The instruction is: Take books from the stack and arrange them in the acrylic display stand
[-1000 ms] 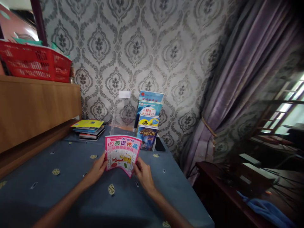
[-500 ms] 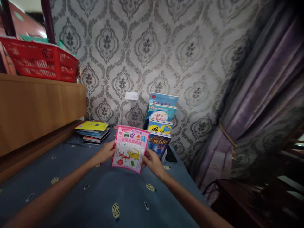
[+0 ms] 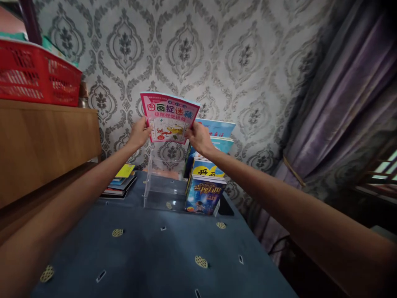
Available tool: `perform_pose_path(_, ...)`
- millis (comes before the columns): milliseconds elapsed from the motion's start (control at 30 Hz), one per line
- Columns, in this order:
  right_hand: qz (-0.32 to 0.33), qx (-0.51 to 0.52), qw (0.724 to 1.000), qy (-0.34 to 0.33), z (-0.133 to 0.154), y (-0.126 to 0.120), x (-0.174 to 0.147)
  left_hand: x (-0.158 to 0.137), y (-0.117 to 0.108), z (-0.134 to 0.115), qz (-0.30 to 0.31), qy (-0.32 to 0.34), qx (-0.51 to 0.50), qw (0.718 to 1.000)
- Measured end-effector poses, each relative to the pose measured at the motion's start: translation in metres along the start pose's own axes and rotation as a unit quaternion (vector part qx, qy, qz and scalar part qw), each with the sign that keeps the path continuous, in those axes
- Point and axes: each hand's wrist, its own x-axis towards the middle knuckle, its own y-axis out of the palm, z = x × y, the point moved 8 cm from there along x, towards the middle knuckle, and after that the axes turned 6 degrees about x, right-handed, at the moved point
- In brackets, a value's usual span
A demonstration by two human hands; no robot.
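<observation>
A pink picture book (image 3: 170, 118) with a fox and a yellow tiger on its cover is held up between my hands. My left hand (image 3: 140, 133) grips its left edge, and my right hand (image 3: 199, 137) is closed on the lower right edge. Below and behind the book stands a clear plastic tiered rack (image 3: 149, 188). Its left tiers hold no books in what I can see; the right side carries several upright books, among them a dark blue book (image 3: 205, 196), a yellow book (image 3: 203, 167) and a light blue book (image 3: 221, 128). My right hand partly covers those at the back.
On the left, a pile of books (image 3: 119, 182) lies by the wooden cabinet (image 3: 49, 145), which bears a red basket (image 3: 40, 74). A dark flat object (image 3: 226, 206) rests right of the rack on the blue tablecloth (image 3: 155, 256). A purple curtain (image 3: 310, 132) hangs at right.
Both hands have raised the pink book and moved it away from me, from in front of the rack to above its left side. More of the clear rack shows. The view has shifted slightly.
</observation>
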Motion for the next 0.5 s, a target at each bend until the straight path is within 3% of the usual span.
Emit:
perform_pose_path(267, 0.030, -0.074, 0.996, 0.031, -0.021, 0.017, -0.003, -0.013, 0.031, 0.042, 0.049, -0.061, -0.087, 0.993)
perform_pose_path(500, 0.082, -0.054, 0.993, 0.064, -0.032, 0.030, -0.002, -0.006, 0.038, 0.061, 0.081, -0.074, -0.074, 0.991)
